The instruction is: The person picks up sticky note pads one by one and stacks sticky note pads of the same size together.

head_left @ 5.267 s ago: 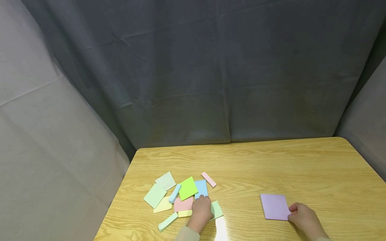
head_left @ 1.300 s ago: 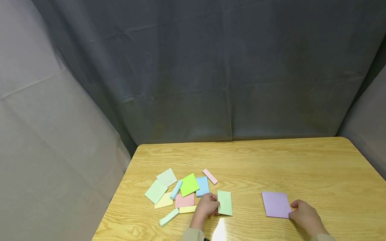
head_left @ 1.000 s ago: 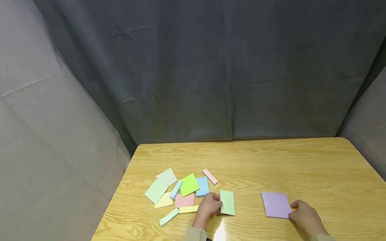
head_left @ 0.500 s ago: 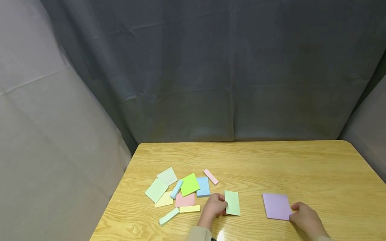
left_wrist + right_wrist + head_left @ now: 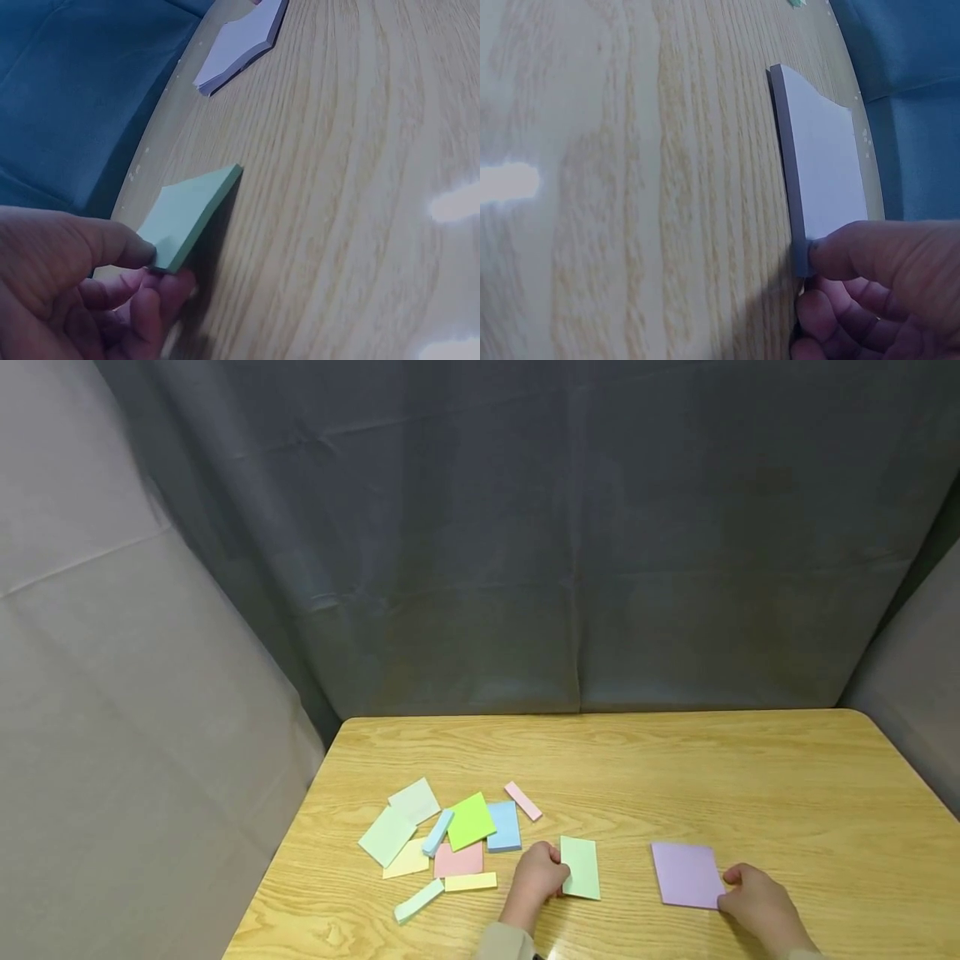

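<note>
My left hand [image 5: 538, 874] pinches the near-left edge of a pale green sticky note pad [image 5: 581, 867], thumb on top and fingers curled below. In the left wrist view the green pad [image 5: 187, 214] is tilted, its held end raised over a shadow on the wood. To the right, a larger purple sticky note pad [image 5: 686, 875] lies on the table. My right hand [image 5: 759, 902] pinches its near right corner. The right wrist view shows the thumb on top of the purple pad [image 5: 821, 157] and the other fingers curled beneath its edge.
Left of my left hand lies a loose cluster: a bright green pad [image 5: 471, 821], a blue pad [image 5: 504, 827], a pink pad [image 5: 459, 860], a yellow strip pad [image 5: 471, 882] and several others. A narrow pink strip pad [image 5: 522, 801] sits behind. Grey curtains [image 5: 450, 568] surround the wooden table [image 5: 675, 768].
Over the last seconds my left hand has taken the pale green pad out of the cluster and carried it right, uncovering the yellow strip pad. My right hand keeps its hold on the purple pad.
</note>
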The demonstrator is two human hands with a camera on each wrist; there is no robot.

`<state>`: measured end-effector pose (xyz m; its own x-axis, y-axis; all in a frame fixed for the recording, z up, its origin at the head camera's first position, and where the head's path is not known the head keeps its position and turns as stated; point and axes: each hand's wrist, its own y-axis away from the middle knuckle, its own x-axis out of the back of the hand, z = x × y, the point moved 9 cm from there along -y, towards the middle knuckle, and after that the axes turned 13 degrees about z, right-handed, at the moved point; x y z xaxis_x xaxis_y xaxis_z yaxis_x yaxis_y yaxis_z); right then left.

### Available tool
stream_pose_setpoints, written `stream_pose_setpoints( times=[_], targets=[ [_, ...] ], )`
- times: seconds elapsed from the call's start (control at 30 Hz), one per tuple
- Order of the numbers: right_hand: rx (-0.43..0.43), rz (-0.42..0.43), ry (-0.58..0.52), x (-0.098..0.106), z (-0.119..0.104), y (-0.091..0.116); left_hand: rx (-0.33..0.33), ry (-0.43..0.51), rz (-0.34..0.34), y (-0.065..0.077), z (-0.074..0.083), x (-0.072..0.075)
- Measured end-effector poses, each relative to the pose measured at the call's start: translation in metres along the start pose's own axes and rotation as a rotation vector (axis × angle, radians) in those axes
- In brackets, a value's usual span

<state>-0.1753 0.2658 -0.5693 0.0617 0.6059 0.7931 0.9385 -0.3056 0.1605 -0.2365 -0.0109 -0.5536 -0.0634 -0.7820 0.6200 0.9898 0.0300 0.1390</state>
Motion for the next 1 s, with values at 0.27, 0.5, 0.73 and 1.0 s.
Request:
stream_pose_setpoints(
  times=[0.27, 0.5, 0.73, 1.0],
  targets=[
    [0.009, 0.003, -0.005, 0.0, -0.001, 0.001, -0.074, -0.137, 0.079, -0.001, 0.007, 0.004],
    [0.001, 0.013, -0.011, 0.002, -0.002, 0.0, -0.095, -0.25, 0.102, -0.002, 0.011, 0.001],
    [0.001, 0.009, -0.017, 0.001, -0.002, 0.0, -0.127, -0.277, 0.103, 0.0, 0.014, 0.004],
    [0.006, 0.008, -0.011, 0.002, -0.004, 0.001, -0.118, -0.25, 0.104, -0.002, 0.012, 0.009]
  ],
)
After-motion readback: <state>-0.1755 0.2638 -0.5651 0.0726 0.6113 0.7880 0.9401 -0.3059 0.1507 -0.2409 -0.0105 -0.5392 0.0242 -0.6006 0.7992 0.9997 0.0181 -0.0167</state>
